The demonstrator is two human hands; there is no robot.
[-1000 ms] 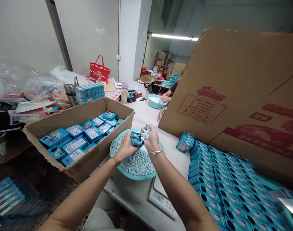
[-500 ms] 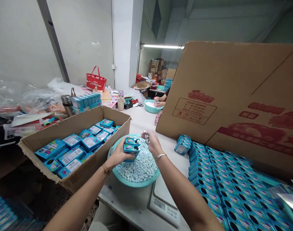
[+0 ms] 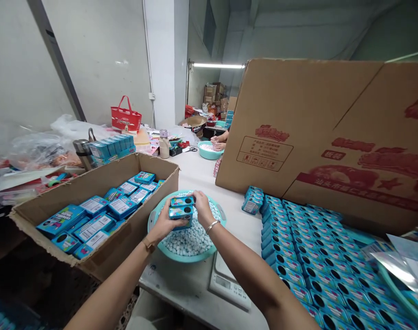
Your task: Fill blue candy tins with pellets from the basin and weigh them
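My left hand [image 3: 164, 224] grips two small blue boxes [image 3: 181, 213] side by side, their dark round holes facing up. Over the far box, my right hand [image 3: 202, 208] has its fingers pinched together near the hole; whatever is between them is hidden. Both hands are above a turquoise basin [image 3: 191, 259] full of small pale blue and white pieces [image 3: 186, 240] that look like candies. Left of the basin stands an open cardboard box [image 3: 126, 224] with several blue boxes [image 3: 94, 227] lying loose in it.
A digital scale [image 3: 225, 286] sits by the basin. Rows of blue boxes [image 3: 308, 261] fill the table's right side before a large cardboard carton [image 3: 298, 110]. A co-worker's hands [image 3: 218, 142] are over another basin [image 3: 209, 153]. A thermos [image 3: 84, 151] stands behind the open box.
My right hand has moved from above the pale pieces, where it held a few of them, leftward to the boxes' holes. My left hand still holds both boxes. The view has shifted slightly right.
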